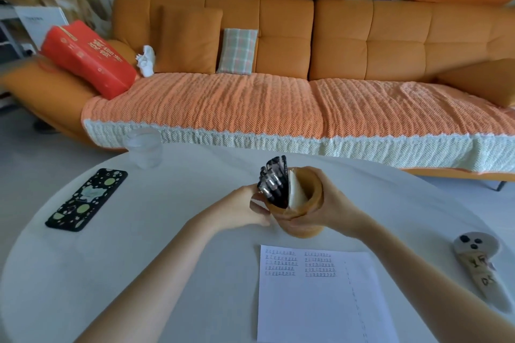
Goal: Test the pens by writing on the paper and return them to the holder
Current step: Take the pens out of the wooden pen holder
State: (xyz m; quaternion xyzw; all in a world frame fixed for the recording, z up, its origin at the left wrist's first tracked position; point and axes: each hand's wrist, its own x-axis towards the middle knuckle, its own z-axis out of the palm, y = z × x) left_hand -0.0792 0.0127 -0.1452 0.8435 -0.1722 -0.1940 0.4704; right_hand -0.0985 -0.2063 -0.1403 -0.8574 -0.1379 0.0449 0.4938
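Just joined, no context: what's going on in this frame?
A person at a round white table has both hands on a tan pen holder full of black pens. The right hand wraps around its side; the left hand is at the pens' side of the rim. No pen is out. The paper in front already carries rows of writing. A phone lies to the left.

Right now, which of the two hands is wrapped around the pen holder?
The right hand grips the orange pen holder from its right side; the left hand only touches the pens.
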